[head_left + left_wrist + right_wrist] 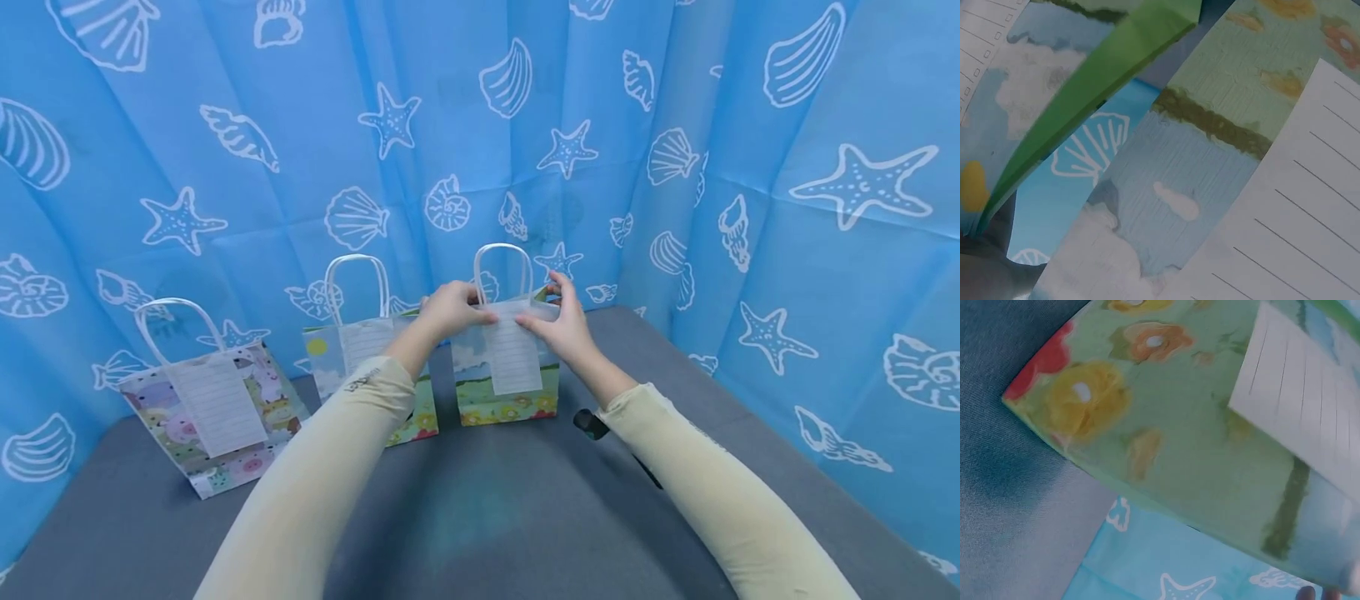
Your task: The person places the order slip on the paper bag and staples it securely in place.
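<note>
A paper gift bag with white handles and a flower meadow print stands upright before me. A lined white paper slip hangs over its front, just below the handle. My left hand pinches the top edge near the slip's left side, its thumb in front. On the other side my right hand pinches the same edge, thumb in front and fingers behind the rim. In the right wrist view, fingertips show at the bag's edge. The left wrist view shows the slip on the bag's front up close.
A matching gift bag with a slip stands just left, partly behind my left arm. Farther left, an animal print bag leans back. A dark object lies beside my right forearm on the grey table. Blue shell-print curtains hang behind.
</note>
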{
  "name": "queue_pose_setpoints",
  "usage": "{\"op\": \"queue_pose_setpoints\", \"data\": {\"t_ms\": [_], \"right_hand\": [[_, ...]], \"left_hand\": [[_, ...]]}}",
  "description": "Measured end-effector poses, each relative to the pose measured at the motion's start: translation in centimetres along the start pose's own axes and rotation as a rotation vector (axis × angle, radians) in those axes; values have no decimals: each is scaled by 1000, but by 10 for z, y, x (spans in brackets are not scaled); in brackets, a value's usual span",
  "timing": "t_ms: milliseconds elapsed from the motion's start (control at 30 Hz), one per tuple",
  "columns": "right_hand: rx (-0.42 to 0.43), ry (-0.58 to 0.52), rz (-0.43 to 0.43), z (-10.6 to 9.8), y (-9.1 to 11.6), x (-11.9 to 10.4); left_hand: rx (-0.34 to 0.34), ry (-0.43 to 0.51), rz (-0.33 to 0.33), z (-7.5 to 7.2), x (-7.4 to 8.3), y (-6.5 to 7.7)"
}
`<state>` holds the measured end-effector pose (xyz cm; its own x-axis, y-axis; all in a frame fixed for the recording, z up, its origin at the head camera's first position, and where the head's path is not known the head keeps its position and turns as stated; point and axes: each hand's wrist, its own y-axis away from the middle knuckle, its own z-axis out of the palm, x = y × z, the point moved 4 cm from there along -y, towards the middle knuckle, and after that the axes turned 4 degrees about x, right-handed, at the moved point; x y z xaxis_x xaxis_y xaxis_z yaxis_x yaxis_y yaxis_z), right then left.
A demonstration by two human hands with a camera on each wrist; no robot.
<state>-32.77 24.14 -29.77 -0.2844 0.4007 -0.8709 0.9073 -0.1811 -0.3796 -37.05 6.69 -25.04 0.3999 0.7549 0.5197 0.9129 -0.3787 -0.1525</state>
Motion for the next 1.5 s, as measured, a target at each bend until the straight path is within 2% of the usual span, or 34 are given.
{"op": "queue_pose_setpoints", "data": {"t_ms": [133,300,367,500,633,900,1033,1200,1500], "right_hand": [[36,29,8,1,-3,2],[20,52,14,1,-8,3],[-8,26,24,1,-10,4],[-79,-116,97,1,-12,6],[-94,-193,145,2,-12,6],[-51,-153,212,5,-12,5],[-49,-133,245,4,-14,5],[-45,-117,236,1,-15,3],[-61,-100,258,3,-15,2]], "left_hand": [[-11,11,8,1,2,-1],[-20,59,12,4,2,-1],[-15,67,15,4,2,0],[-8,55,29,4,2,1],[-7,54,34,4,3,1],[14,121,25,5,0,3],[16,124,32,5,-1,4],[25,115,36,6,-1,5],[42,147,2,5,-4,8]]}}
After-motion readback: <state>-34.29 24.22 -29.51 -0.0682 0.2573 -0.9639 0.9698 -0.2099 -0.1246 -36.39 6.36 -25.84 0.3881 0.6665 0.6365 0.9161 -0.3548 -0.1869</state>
